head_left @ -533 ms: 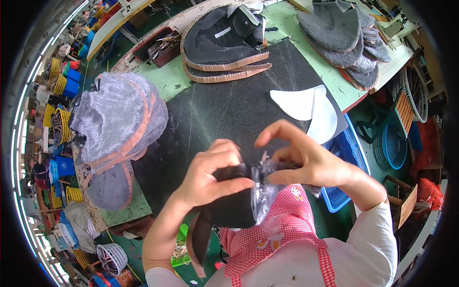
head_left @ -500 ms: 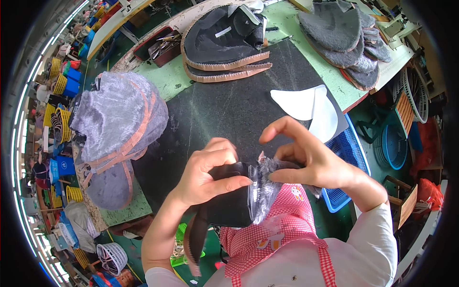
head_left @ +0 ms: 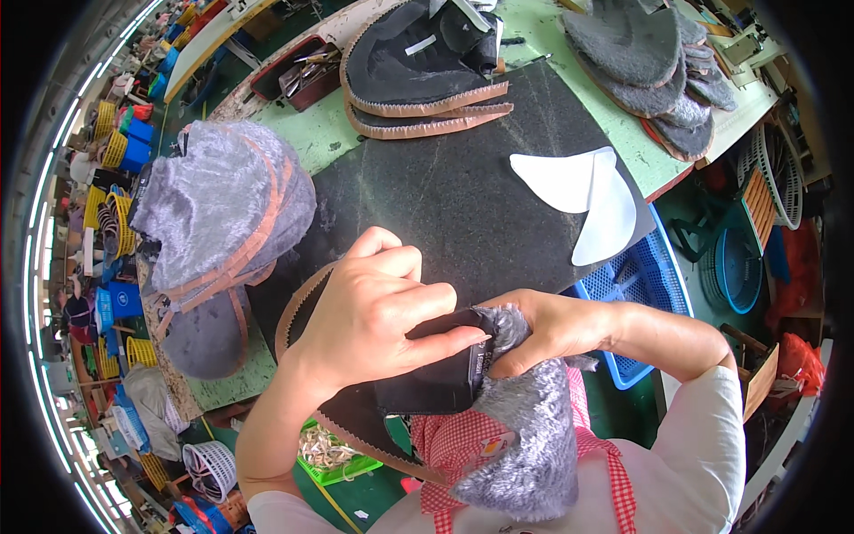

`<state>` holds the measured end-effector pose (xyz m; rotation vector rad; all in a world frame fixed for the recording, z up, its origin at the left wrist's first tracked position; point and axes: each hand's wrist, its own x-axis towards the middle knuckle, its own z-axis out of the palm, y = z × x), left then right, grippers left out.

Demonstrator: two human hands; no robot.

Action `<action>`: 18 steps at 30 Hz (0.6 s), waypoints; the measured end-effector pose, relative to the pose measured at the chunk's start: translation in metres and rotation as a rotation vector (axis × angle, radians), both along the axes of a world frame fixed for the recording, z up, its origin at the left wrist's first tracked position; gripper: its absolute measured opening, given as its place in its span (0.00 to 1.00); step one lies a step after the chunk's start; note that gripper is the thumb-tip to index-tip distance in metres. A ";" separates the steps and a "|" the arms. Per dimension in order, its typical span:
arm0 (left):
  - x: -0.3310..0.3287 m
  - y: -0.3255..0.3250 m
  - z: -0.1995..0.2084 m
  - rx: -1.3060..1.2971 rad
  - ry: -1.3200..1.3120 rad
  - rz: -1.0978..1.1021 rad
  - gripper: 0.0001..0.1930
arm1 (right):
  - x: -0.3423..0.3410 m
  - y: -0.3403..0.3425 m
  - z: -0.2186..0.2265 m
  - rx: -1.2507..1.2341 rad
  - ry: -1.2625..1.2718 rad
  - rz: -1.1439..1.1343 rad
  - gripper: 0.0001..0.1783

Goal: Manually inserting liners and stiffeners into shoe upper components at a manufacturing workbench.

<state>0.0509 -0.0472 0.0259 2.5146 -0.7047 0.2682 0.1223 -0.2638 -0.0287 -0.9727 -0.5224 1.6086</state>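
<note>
My left hand [head_left: 378, 307] presses down on a black shoe-upper piece [head_left: 436, 378] with a brown zigzag edge, fingers spread over its folded top. Gripping the same piece from the right, my right hand [head_left: 551, 325] has its fingers under a grey furry lining [head_left: 525, 436] that hangs down over my red checked apron. Both hands hold the piece close to my body, above the near edge of the black stone slab [head_left: 463, 191].
A pile of grey furry pieces [head_left: 218, 209] lies left of the slab. Black uppers [head_left: 418, 67] are stacked at the back, grey felt pieces [head_left: 645, 58] at the back right. Two white curved pieces [head_left: 583, 191] lie on the slab's right. A blue basket [head_left: 636, 280] stands below.
The grey furry lining has come out and now hangs lower over my apron. My left hand has moved on top of the black piece, and my right hand has closed in beside it.
</note>
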 end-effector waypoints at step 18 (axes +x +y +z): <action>-0.023 0.015 -0.020 -0.474 1.399 -0.057 0.15 | -0.011 0.000 -0.007 -0.116 -0.222 0.132 0.19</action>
